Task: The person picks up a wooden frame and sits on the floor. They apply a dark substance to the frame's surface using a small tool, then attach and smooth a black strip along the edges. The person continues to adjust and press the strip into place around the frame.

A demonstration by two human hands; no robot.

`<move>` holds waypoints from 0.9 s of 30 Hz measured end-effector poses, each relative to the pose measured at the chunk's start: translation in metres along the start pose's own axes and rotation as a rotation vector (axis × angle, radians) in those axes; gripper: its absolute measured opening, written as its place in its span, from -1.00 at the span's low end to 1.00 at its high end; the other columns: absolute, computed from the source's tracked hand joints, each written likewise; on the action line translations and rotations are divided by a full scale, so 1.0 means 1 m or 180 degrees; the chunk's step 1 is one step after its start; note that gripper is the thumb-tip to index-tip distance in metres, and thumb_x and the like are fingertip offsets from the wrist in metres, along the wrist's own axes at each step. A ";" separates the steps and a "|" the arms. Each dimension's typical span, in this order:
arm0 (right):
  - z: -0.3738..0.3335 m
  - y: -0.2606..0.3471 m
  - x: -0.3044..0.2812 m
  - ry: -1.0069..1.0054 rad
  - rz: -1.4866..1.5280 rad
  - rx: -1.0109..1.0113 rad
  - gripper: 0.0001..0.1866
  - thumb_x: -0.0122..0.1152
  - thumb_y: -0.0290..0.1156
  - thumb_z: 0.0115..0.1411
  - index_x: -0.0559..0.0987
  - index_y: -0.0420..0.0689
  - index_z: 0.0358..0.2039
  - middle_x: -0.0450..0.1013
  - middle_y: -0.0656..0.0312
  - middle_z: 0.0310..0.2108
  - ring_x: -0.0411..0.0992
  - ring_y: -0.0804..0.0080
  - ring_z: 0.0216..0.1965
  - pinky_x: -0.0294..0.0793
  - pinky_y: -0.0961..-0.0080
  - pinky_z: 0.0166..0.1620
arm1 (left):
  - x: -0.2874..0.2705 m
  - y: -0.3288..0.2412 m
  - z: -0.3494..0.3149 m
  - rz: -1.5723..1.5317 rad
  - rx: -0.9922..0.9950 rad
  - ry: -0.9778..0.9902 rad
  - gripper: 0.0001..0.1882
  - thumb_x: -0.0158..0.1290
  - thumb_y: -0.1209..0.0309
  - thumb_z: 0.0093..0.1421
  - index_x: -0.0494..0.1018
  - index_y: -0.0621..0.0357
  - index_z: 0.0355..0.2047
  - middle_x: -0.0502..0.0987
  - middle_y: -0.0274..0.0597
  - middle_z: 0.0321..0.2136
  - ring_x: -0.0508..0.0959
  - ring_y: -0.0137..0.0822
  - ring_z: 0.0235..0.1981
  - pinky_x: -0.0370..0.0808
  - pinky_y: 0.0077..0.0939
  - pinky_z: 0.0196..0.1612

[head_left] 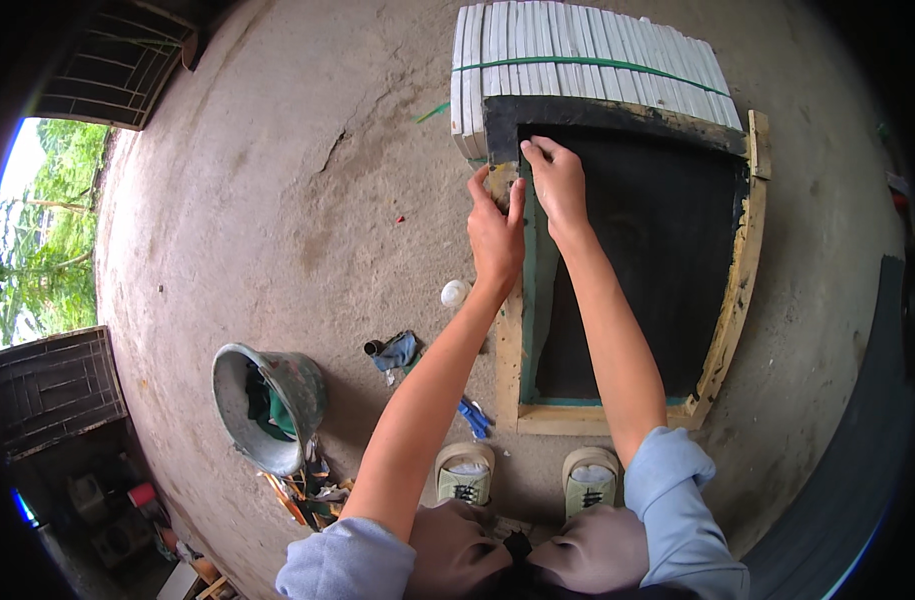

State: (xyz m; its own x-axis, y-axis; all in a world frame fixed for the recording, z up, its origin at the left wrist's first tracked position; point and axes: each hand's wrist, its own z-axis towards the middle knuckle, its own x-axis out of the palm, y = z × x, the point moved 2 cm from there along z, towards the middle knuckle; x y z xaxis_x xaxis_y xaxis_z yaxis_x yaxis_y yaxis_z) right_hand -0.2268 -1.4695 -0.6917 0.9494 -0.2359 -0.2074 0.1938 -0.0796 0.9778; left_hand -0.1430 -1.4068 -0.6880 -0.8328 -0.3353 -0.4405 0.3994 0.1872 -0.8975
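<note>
A wooden frame with a dark panel inside it lies in front of my feet, its far end against a stack of white slabs. A black strip covers the far bar and bends down at the far left corner. My left hand grips the left bar just below that corner, thumb on the inner side and forefinger on the outer. My right hand is closed in a pinch at the strip's inner edge by the same corner. What lies under the right fingertips is partly hidden.
The white slabs are bound with a green strap. Left of me stands a grey bucket holding green cloth, with scraps beside it. A white round object, blue cloth and a small blue item lie on the concrete floor.
</note>
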 end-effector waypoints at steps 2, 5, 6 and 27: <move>0.001 0.011 -0.001 0.0212 0.0780 0.0545 -0.72 0.18 -0.29 0.15 0.55 -0.28 -0.29 0.44 0.32 -0.46 0.33 0.51 -0.40 0.34 0.51 -0.30 | -0.002 0.004 0.002 0.0001 0.0020 -0.0024 -0.43 -0.04 0.09 0.23 0.15 0.27 0.06 0.36 -0.07 -0.68 0.37 -0.25 -0.65 0.31 -0.31 -0.51; 0.003 0.013 -0.003 0.0282 0.1445 0.0977 -0.77 0.29 -0.31 0.07 0.57 -0.19 -0.33 0.42 0.42 -0.45 0.22 0.66 -0.45 0.26 0.61 -0.32 | -0.001 0.003 0.002 -0.0030 0.0012 0.0007 -0.41 -0.05 0.07 0.22 0.14 0.27 0.06 0.36 -0.07 -0.67 0.38 -0.24 -0.63 0.32 -0.30 -0.50; 0.001 0.014 -0.001 0.0208 0.1612 0.1002 -0.76 0.31 -0.31 0.05 0.57 -0.20 -0.34 0.43 0.42 -0.44 0.22 0.66 -0.45 0.25 0.62 -0.31 | -0.001 0.002 0.001 -0.0043 0.0006 0.0011 -0.41 -0.05 0.06 0.22 0.14 0.27 0.06 0.36 -0.07 -0.66 0.38 -0.23 -0.63 0.32 -0.30 -0.49; 0.033 0.002 0.007 0.0553 -0.0475 0.0748 -0.41 0.16 0.18 0.06 0.38 -0.15 -0.68 0.23 0.35 -0.76 0.24 0.57 -0.76 0.18 0.61 -0.66 | -0.001 -0.001 0.001 -0.0415 -0.0120 0.0127 -0.62 -0.27 0.20 0.34 0.18 0.18 0.03 0.43 -0.06 -0.66 0.48 -0.15 -0.64 0.35 -0.25 -0.50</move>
State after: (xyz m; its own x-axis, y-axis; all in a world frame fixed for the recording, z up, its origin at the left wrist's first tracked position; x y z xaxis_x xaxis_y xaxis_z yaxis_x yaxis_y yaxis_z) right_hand -0.2279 -1.5031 -0.6926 0.9467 -0.0377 -0.3200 0.2908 -0.3271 0.8991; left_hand -0.1421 -1.4075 -0.6872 -0.8915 -0.3224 -0.3184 0.2727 0.1793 -0.9452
